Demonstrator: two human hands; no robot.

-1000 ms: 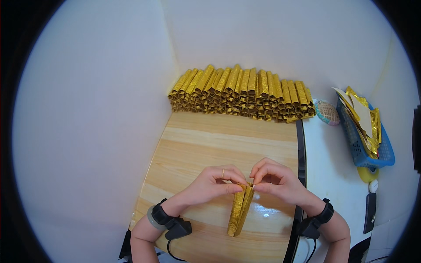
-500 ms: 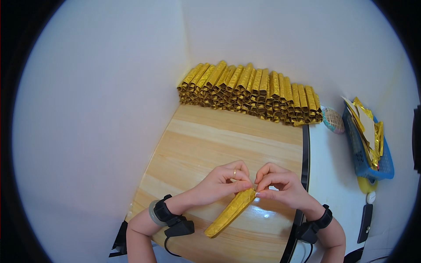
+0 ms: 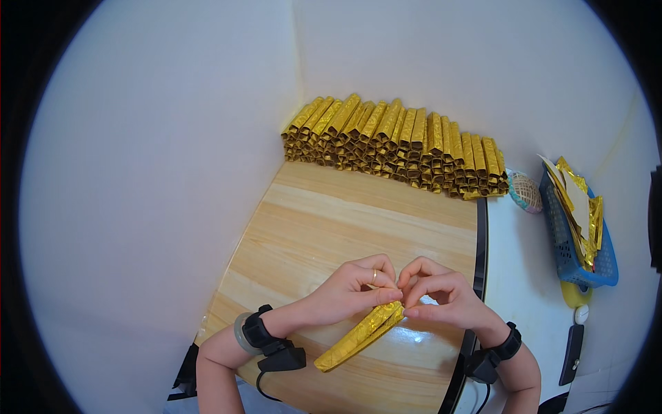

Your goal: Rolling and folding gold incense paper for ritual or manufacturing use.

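Note:
A long, folded gold paper tube [image 3: 358, 338] slants over the wooden table, its far end between my hands and its other end pointing toward me and to the left. My left hand [image 3: 363, 284], with a ring on one finger, pinches the far end from the left, thumb on top. On the right side of that same end, my right hand [image 3: 441, 293] is closed, thumb and fingertips at the edge of the paper. A fold or slit runs along the tube's right side. Exactly how the fingertips grip the rim is partly hidden.
Many similar gold tubes [image 3: 396, 141] are stacked against the wall at the table's [image 3: 358, 228] far end. Right of a black edge strip, a white surface [image 3: 514, 262] holds a small woven basket [image 3: 525, 192] and a blue plastic basket [image 3: 576, 252] of gold sheets. Walls rise left and behind.
The tube's near end has swung slightly to the left, and a long fold now shows along its right side. Both hands stay at its far end with small finger shifts.

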